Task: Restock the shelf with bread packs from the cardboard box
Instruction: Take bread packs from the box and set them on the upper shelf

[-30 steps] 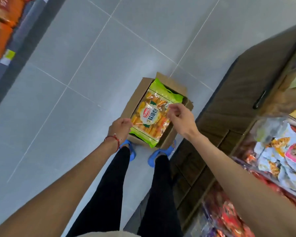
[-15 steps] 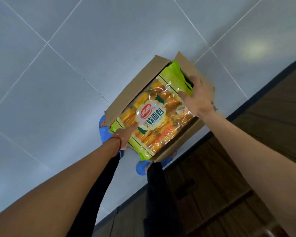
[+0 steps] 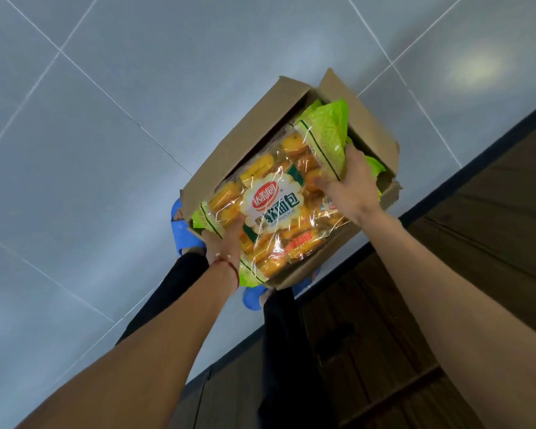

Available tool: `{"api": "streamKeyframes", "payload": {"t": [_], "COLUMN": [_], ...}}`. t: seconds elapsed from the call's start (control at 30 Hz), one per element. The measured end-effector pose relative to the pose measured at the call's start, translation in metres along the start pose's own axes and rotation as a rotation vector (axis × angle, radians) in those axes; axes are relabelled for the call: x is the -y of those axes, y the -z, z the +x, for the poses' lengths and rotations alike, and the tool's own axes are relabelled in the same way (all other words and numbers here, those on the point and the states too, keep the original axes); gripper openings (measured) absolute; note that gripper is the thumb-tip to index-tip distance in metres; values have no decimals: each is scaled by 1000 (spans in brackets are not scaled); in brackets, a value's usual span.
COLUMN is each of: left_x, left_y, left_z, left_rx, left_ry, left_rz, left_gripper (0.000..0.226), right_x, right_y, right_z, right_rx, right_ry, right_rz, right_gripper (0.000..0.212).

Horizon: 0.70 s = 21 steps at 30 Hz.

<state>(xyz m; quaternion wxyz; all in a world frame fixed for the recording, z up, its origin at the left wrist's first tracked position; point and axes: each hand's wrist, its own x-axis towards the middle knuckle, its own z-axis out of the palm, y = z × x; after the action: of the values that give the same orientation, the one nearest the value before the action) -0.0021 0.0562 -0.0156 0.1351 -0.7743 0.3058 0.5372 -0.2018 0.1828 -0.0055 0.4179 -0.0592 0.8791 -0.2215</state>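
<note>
An open cardboard box (image 3: 254, 128) stands on the grey tiled floor at my feet. A bread pack (image 3: 276, 209), clear plastic with green ends and a round red-and-white label, lies tilted across the box's top. My left hand (image 3: 226, 243) grips its near left edge, a red string around the wrist. My right hand (image 3: 350, 184) holds the pack's far right side, close to the green end. More green packaging (image 3: 375, 165) shows inside the box beneath the pack.
A dark wooden cabinet base (image 3: 446, 289) of the shelf unit runs along the right side. Blue slippers (image 3: 183, 230) on my feet stand right behind the box. Grey floor tiles (image 3: 106, 150) spread out to the left.
Both hands have closed on the bread pack and raised it a little out of the box. The camera has come closer to the box and the stocked shelves have left the view.
</note>
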Motion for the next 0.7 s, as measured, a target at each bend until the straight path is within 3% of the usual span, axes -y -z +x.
{"api": "streamKeyframes", "payload": {"t": [0.13, 0.27, 0.37, 0.47, 0.6, 0.7], "left_x": [-12, -50, -76, -106, -142, -164], "left_y": [23, 58, 89, 121, 168, 210], "left_z": [-4, -45, -66, -87, -120, -149], "left_rx": [56, 81, 90, 111, 187, 225], "left_ry": [-113, -263, -323, -350, -410, -471], "left_rz": [1, 87, 129, 178, 225, 221], "left_gripper": [111, 61, 45, 49, 73, 67], "right_x": [7, 28, 53, 83, 138, 182], "right_y": [9, 16, 18, 20, 27, 36], "right_z": [-35, -79, -113, -147, -194, -232], "right_rx": [-61, -132, -164, -215, -280, -303], "right_ry": [-81, -180, -203, -204, -196, -168], "right_rz": [149, 281, 362, 431, 499, 524], "right_gripper": [70, 63, 62, 66, 68, 61]}}
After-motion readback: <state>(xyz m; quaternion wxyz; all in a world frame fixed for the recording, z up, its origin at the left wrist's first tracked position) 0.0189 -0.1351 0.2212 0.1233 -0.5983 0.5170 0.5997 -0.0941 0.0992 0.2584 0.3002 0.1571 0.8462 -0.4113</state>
